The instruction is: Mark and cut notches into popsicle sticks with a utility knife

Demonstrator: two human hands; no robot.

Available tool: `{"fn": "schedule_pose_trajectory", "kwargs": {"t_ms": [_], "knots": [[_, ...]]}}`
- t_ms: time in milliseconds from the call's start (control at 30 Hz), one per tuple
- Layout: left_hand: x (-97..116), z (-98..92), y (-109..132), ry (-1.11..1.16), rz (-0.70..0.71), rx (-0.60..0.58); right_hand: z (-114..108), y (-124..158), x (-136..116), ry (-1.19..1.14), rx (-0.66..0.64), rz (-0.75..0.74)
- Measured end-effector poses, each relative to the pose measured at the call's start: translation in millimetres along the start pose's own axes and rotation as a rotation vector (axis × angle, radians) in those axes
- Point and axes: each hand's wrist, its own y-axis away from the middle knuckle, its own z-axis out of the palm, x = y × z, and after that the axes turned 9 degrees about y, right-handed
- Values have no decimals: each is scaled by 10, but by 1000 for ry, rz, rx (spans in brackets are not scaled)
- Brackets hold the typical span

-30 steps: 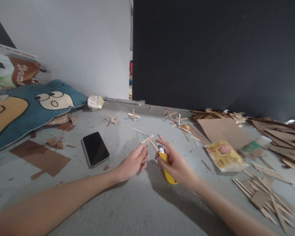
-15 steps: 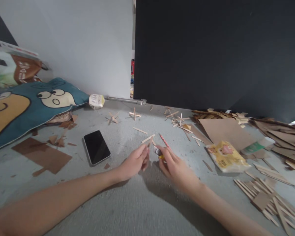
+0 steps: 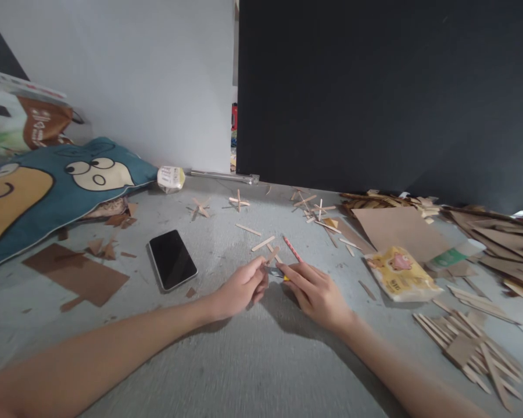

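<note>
Left hand (image 3: 245, 285), thumb and fingers pinching a stick (image 3: 272, 255), which projects from the fingertips toward the right above the grey table (image 3: 209, 360). Right hand (image 3: 317, 293), fingers curled around a yellow cutter (image 3: 286, 278), mostly hidden by the hand, its metal end pointing at the left fingertips, near the stick; whether blade and wood touch cannot be told. A red striped rod (image 3: 292, 248) extends just beyond the right knuckles. Loose sticks (image 3: 262, 243) lie ahead; a phone (image 3: 173, 259) lies left of the hands, a yellow packet (image 3: 401, 274) right.
</note>
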Motion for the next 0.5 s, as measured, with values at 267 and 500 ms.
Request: {"fn": "schedule_pose_trajectory", "kwargs": {"t_ms": [267, 500], "knots": [[-43, -20, -17, 30, 22, -40, 43, 30, 17, -61, -2, 62], [-65, -30, -13, 30, 19, -42, 42, 25, 20, -69, 6, 45]]}}
